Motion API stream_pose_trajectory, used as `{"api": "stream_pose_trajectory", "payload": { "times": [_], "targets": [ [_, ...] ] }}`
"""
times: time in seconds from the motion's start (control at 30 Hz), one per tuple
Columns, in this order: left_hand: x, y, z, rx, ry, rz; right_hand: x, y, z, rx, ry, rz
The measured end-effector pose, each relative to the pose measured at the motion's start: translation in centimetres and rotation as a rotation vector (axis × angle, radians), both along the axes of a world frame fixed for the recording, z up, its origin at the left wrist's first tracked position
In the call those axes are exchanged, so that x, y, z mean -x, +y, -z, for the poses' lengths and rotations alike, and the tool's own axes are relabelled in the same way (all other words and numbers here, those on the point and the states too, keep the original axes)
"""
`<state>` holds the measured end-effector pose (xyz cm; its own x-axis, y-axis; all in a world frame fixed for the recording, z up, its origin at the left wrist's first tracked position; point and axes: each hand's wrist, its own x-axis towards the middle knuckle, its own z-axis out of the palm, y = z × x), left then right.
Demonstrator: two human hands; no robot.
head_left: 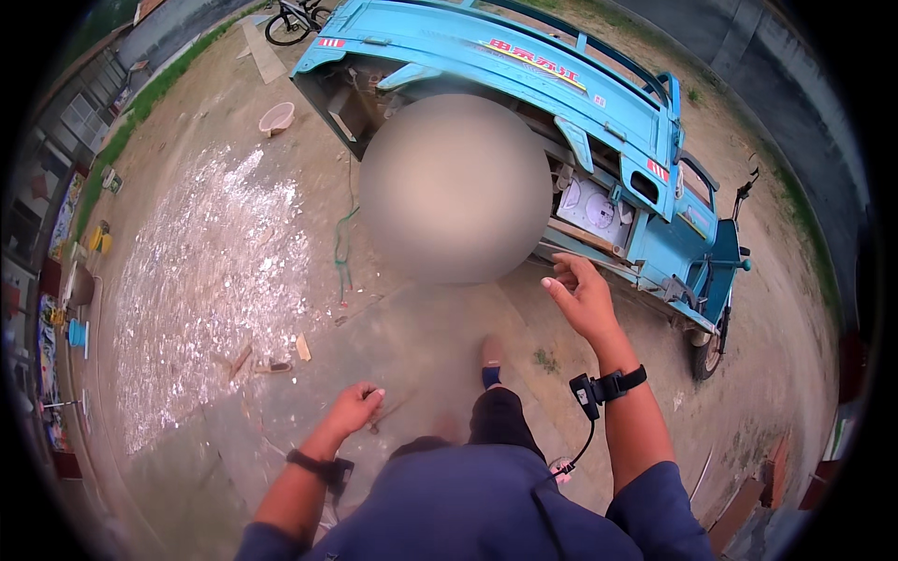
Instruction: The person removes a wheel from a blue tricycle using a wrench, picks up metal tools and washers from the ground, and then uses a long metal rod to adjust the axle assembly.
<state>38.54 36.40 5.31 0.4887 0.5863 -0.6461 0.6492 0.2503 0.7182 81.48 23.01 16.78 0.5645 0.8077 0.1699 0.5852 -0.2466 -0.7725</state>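
Note:
My right hand (582,294) is raised in front of me, thumb and fingers apart, holding nothing. In the picture it is nearest to the open side of a blue cargo tricycle (636,122). A pale panel with round shapes (594,208) shows inside that opening. My left hand (355,409) hangs lower, its fingers curled in, and no held thing shows in it. Each wrist wears a black strap with a small device, the right device (586,396) having a cable. A round blurred patch hides the middle of the tricycle's near side.
Shiny pale fragments (220,280) cover the ground to the left. A green rope (342,248) and wood pieces (302,348) lie nearby. Farther off are a pink basin (277,119) and a bicycle (292,23). Boards (739,514) lie at the lower right.

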Motion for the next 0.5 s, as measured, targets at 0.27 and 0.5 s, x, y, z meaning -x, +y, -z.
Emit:
{"api": "stream_pose_trajectory", "payload": {
  "times": [0.27, 0.5],
  "targets": [
    [-13.7, 6.7, -4.0, 0.023, 0.016, -0.064, -10.2, 16.2, 5.5, 0.262, -0.247, -0.02],
    [-23.9, 10.6, -5.7, 0.119, -0.004, 0.04, -13.4, 21.3, 7.5, 0.471, -0.404, -0.121]
  ]
}}
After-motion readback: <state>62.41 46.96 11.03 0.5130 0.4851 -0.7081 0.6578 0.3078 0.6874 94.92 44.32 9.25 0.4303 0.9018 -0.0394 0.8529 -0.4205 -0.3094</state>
